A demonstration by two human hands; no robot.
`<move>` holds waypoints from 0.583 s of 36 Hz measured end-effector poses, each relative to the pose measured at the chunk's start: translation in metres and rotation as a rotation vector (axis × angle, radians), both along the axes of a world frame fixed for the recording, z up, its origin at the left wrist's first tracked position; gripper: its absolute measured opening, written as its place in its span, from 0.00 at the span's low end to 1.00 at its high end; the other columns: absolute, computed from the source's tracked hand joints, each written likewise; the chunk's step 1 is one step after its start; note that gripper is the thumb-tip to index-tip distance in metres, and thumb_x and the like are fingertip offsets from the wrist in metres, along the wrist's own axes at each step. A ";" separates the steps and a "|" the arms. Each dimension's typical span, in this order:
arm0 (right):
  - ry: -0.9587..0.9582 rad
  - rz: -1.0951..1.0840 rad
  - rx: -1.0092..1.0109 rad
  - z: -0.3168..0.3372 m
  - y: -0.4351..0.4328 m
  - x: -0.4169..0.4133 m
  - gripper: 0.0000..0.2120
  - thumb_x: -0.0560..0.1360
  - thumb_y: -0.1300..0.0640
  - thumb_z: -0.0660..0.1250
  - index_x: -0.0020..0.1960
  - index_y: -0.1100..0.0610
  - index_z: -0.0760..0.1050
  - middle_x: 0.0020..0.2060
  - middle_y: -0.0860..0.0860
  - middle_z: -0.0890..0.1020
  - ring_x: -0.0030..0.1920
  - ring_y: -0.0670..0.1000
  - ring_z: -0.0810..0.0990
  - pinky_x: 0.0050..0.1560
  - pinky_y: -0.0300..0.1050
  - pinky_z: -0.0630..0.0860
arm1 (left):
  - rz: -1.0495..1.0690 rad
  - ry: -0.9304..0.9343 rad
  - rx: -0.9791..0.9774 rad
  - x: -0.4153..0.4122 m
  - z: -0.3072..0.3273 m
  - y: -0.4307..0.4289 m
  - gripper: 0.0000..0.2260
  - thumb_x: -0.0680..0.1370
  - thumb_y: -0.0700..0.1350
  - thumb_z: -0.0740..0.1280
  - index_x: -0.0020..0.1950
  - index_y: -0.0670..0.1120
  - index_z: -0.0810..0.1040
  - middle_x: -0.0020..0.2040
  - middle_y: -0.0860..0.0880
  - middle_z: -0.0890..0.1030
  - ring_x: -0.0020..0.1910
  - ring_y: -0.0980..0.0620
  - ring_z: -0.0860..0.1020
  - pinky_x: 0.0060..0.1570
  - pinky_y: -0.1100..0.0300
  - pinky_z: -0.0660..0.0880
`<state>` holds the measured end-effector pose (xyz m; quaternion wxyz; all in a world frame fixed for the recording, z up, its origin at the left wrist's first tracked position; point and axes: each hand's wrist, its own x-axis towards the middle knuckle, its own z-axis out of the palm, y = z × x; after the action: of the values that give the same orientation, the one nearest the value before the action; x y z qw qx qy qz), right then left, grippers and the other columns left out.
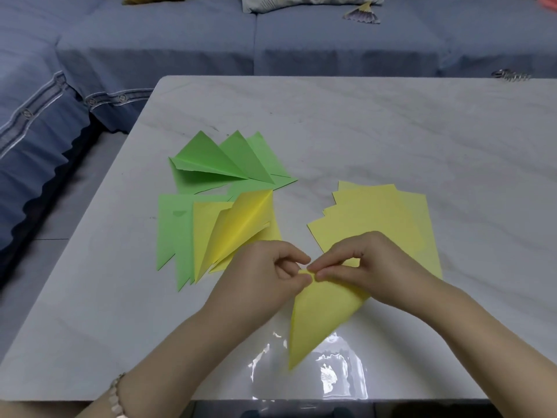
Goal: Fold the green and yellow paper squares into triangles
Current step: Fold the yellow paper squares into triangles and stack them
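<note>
A yellow paper sheet [319,318] is doubled over near the table's front edge, its far corners pinched together between my left hand [271,273] and my right hand [361,267]. Its near tip points toward me. Flat yellow squares [385,218] lie fanned in a stack just beyond my right hand. To the left lie folded yellow triangles [238,230], half sprung open, over folded green triangles [171,233]. More green triangles [217,161] are fanned farther back.
The white marble table [391,131] has bare surface at the back and right. A blue sofa [180,40] runs behind and along the left side. A metal spiral object [512,75] lies at the table's far right edge.
</note>
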<state>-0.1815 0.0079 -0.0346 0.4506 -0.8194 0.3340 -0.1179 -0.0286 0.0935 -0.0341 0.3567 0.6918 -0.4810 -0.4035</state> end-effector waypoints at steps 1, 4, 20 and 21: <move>0.033 0.061 -0.029 0.002 -0.002 0.003 0.06 0.69 0.58 0.73 0.42 0.47 0.84 0.33 0.36 0.81 0.40 0.37 0.78 0.41 0.30 0.70 | -0.039 -0.038 0.028 0.001 0.000 -0.001 0.11 0.69 0.39 0.74 0.38 0.56 0.79 0.30 0.57 0.78 0.27 0.64 0.73 0.36 0.71 0.72; 0.147 0.246 -0.168 0.001 -0.009 0.012 0.05 0.70 0.56 0.72 0.46 0.49 0.84 0.38 0.41 0.84 0.39 0.40 0.78 0.39 0.30 0.67 | -0.077 -0.095 0.115 0.004 -0.005 -0.002 0.08 0.68 0.40 0.74 0.36 0.53 0.80 0.30 0.55 0.80 0.28 0.63 0.75 0.34 0.69 0.73; 0.110 0.225 -0.798 -0.078 0.015 -0.001 0.13 0.73 0.52 0.59 0.42 0.53 0.82 0.47 0.47 0.83 0.50 0.49 0.81 0.56 0.43 0.69 | 0.431 0.200 0.255 0.022 -0.058 -0.001 0.05 0.68 0.33 0.73 0.40 0.40 0.79 0.27 0.44 0.81 0.26 0.52 0.80 0.37 0.59 0.79; 0.138 0.219 -0.796 -0.082 0.017 -0.003 0.13 0.73 0.51 0.59 0.42 0.51 0.82 0.48 0.46 0.83 0.51 0.48 0.81 0.57 0.43 0.69 | 0.423 0.177 0.255 0.022 -0.058 -0.001 0.05 0.68 0.33 0.73 0.39 0.40 0.79 0.28 0.44 0.81 0.27 0.51 0.80 0.39 0.57 0.79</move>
<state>-0.1845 0.0249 -0.1166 0.0850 -0.9663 0.2026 -0.1343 -0.0067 0.0922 -0.0920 0.3839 0.7784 -0.2378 -0.4361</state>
